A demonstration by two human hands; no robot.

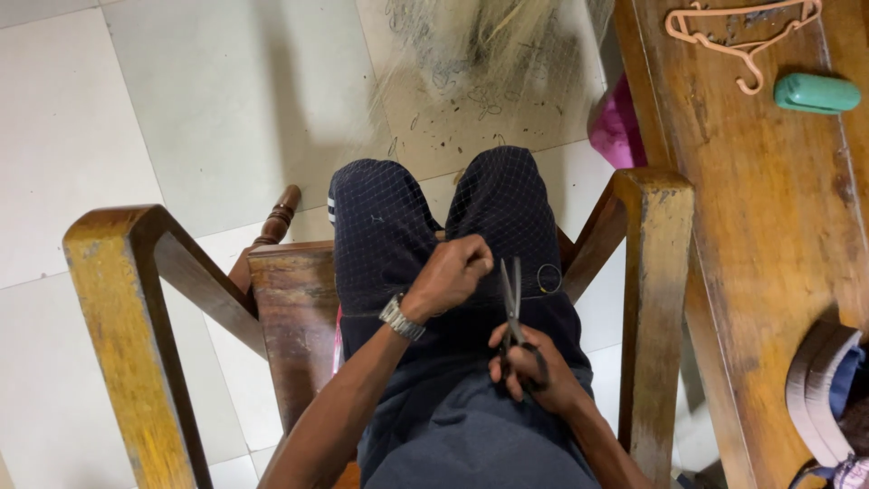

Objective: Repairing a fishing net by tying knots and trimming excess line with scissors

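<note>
Cutting step: left hand [453, 272] pinches the fine pale mesh net [507, 195] over the lap; right hand [534, 367] grips steel scissors [513, 299] (blades nearly closed) beside it.

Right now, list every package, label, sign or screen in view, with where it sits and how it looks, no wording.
No signs, screens or labelled packages show.
Nearest to a package: green case, rounded oblong, on the wooden table at upper right, beside a pale pink hanger.
Wristwatch, silver band on the left hand; its face is not readable.
Scissors, dark handles, in the right hand, over a fine net on the lap.
</note>
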